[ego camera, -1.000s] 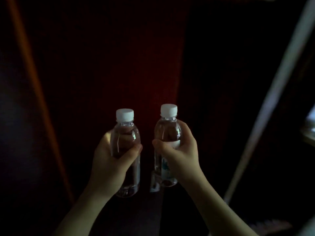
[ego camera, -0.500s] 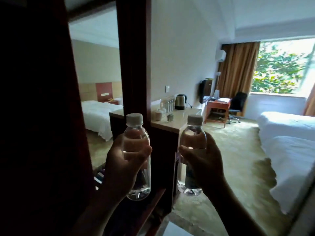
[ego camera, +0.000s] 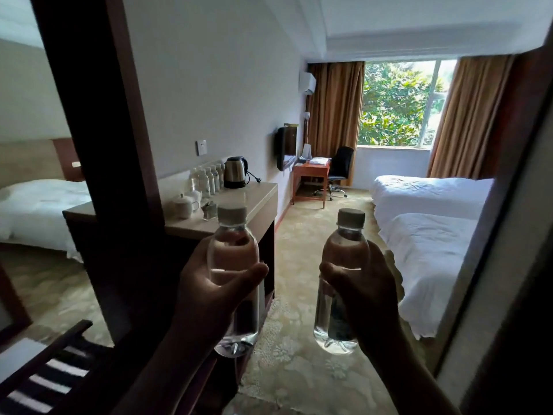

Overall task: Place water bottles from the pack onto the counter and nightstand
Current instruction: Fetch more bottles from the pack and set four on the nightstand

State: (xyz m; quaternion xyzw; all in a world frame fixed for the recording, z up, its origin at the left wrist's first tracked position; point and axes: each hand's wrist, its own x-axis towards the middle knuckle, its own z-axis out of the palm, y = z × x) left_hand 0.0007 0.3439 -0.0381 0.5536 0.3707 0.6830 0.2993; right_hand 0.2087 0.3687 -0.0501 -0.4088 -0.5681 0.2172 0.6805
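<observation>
My left hand (ego camera: 209, 298) grips a clear water bottle (ego camera: 233, 256) with a white cap, held upright. A second upright water bottle (ego camera: 338, 283) with a white cap is gripped by my right hand (ego camera: 371, 292). Both bottles are held in front of me, about chest height. The pale counter (ego camera: 254, 196) stands ahead on the left, just past the left bottle. Several water bottles (ego camera: 209, 179) stand in a row at its back, against the wall. No nightstand or pack shows in this view.
A kettle (ego camera: 235, 172) and a white teapot (ego camera: 183, 205) sit on the counter. A dark wooden frame (ego camera: 98, 115) with a mirror rises at the left. Two white beds (ego camera: 431, 229) fill the right. Patterned carpet (ego camera: 302, 235) runs ahead to a desk (ego camera: 311, 175) and chair.
The view swung from a dark closet interior to the bright room. Both hands kept their bottles, which now sit further apart, and the counter has come closer.
</observation>
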